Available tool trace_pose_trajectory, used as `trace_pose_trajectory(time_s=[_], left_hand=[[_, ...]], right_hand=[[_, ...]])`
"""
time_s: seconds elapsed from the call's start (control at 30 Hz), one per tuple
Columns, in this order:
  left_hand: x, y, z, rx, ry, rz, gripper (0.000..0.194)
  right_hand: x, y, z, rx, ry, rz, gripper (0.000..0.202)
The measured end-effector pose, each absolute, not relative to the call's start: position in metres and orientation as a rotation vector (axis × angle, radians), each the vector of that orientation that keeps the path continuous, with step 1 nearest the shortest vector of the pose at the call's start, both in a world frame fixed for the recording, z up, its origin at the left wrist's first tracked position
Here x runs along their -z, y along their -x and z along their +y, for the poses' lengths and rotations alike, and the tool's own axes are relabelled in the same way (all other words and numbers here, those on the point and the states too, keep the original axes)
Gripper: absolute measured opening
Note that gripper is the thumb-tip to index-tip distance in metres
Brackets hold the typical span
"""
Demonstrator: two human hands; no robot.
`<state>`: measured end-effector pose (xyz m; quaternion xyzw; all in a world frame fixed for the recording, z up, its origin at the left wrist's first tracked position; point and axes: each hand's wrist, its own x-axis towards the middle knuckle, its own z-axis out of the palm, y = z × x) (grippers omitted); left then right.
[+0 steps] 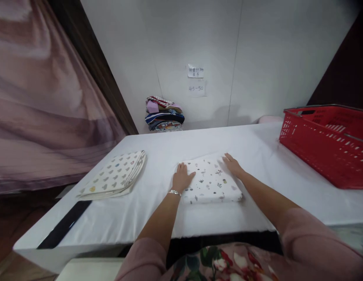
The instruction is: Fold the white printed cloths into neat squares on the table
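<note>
- A pink curtain (37, 97) hangs at the far left, well apart from the work.
- A folded cloth with a heart print (115, 175) lies on the left part of the white surface (158, 148), near its left edge; a careless sweep of an arm could push it off.
- A stack of folded fabrics (164, 114) sits at the far wall, below two paper notes (195, 80).
- The left hand (181, 177) lies flat, fingers spread and loose, its grip open, on the left edge of the folded white printed cloth (212, 181), which rests in the middle of the surface, near the person.
- The right hand (233, 164) rests flat on the far right corner of the same cloth, grip likewise open, clamped on nothing.
- Judged from here, uneven pressing could slide the layers apart and skew the fold, or drag the table cover into wrinkles.
- A red basket (324, 148) stands at the right, well apart from both hands.
</note>
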<state>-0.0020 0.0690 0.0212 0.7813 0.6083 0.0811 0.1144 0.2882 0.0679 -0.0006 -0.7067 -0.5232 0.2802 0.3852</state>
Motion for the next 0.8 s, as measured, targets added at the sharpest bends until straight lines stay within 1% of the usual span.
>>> trace_pose_trajectory(time_s=[0.1, 0.2, 0.3, 0.5, 0.6, 0.7, 0.8], left_hand=[[-0.023, 0.004, 0.07, -0.292, -2.292, 1.756, 0.068], [-0.025, 0.006, 0.072, -0.441, -2.24, 1.792, 0.06], [-0.03, 0.008, 0.071, -0.582, -2.066, 1.961, 0.054], [-0.045, 0.008, 0.07, -0.426, -1.781, 2.093, 0.045], [-0.049, 0.008, 0.072, -0.385, -1.7, 2.089, 0.044], [-0.044, 0.006, 0.062, -0.349, -1.671, 2.023, 0.045], [-0.034, -0.002, 0.034, -0.353, -1.673, 1.879, 0.056]], right_hand=[[0.0, -0.299, 0.044, -0.754, 1.849, -1.155, 0.059], [-0.003, -0.303, 0.022, -0.874, 1.893, -1.092, 0.059], [-0.012, -0.301, 0.013, -0.981, 1.948, -1.107, 0.049], [-0.026, -0.287, 0.021, -1.074, 2.032, -1.13, 0.039], [-0.028, -0.285, 0.023, -1.105, 1.992, -1.129, 0.038], [-0.031, -0.302, 0.024, -1.114, 1.951, -1.138, 0.037], [-0.036, -0.333, 0.028, -1.028, 2.002, -1.127, 0.046]])
